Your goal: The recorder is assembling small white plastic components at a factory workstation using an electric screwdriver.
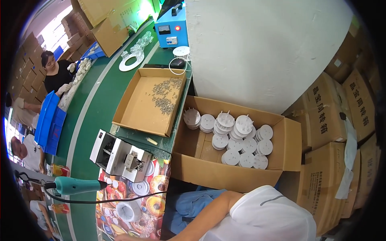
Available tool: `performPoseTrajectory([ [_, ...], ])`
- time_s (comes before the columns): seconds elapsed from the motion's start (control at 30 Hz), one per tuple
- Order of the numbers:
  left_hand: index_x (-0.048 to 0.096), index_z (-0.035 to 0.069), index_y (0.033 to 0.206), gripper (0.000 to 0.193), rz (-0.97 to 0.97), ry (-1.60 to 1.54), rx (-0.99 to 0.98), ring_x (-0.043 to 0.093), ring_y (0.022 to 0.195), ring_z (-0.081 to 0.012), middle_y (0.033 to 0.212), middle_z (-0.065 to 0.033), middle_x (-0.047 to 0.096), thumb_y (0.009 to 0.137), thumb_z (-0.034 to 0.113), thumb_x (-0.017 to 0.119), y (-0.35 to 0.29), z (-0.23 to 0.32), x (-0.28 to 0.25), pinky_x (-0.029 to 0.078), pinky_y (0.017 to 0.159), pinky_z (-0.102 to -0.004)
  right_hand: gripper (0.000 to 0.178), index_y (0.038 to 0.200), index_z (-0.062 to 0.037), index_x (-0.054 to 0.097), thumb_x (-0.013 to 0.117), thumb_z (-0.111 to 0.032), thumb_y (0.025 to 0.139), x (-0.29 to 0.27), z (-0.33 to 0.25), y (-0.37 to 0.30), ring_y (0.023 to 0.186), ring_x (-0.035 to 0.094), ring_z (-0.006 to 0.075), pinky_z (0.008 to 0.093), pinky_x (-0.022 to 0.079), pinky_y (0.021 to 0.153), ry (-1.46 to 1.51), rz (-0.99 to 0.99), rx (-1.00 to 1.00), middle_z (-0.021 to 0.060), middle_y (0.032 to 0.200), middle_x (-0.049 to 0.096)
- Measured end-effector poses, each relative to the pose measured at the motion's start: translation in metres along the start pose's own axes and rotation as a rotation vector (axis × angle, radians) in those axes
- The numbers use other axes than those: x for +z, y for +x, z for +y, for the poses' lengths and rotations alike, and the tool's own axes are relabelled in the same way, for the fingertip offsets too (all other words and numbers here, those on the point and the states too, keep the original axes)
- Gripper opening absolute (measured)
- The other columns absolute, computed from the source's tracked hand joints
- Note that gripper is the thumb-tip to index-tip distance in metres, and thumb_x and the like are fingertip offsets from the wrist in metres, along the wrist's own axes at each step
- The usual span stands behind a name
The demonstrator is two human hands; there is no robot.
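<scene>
At the lower edge, my right forearm reaches left from a white sleeve over the table. My right hand is mostly cut off by the picture edge, so its fingers cannot be read. It is nearest to a mat printed with doughnuts, on which a white round hollow part sits. My left hand is out of view. A teal electric screwdriver with a black cord lies sideways in the picture above the table's left side. Near it stands a white screw feeder.
A shallow cardboard tray holds many small screws. Beside the table, a deep carton contains stacked white discs. A blue power box stands at the back. Co-workers sit across the green table; stacked cartons fill the right.
</scene>
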State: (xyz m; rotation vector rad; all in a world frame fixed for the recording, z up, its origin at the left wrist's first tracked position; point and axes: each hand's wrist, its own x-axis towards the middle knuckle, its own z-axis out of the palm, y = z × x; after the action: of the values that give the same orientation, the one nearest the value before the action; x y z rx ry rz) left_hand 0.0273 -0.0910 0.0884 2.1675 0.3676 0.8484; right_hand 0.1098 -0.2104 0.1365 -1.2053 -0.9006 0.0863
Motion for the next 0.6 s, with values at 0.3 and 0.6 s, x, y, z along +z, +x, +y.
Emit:
performPoseTrajectory([
  [0.3, 0.054, -0.005, 0.097, 0.033, -0.098, 0.174, 0.195, 0.058, 0.084, -0.0335, 0.094, -0.0186, 0.058, 0.076, 0.016, 0.070, 0.003, -0.026, -0.039, 0.047, 0.075, -0.0428, 0.044, 0.113, -0.0045, 0.052, 0.070, -0.017, 0.076, -0.152, 0.022, -0.028, 0.081, 0.059, 0.0118, 0.0275, 0.048, 0.073, -0.044, -0.084, 0.409, 0.0051, 0.094, 0.061],
  [0.6, 0.054, -0.005, 0.096, 0.035, -0.210, 0.284, 0.401, 0.059, 0.083, -0.0324, 0.093, -0.0183, 0.058, 0.074, 0.016, 0.072, -0.004, -0.024, -0.062, 0.047, 0.074, -0.0418, 0.030, 0.101, 0.0056, 0.058, 0.063, -0.012, 0.077, -0.414, 0.161, -0.276, 0.067, 0.060, 0.0236, 0.0337, 0.048, 0.064, -1.328, 1.179, 0.751, 0.0120, 0.075, 0.062],
])
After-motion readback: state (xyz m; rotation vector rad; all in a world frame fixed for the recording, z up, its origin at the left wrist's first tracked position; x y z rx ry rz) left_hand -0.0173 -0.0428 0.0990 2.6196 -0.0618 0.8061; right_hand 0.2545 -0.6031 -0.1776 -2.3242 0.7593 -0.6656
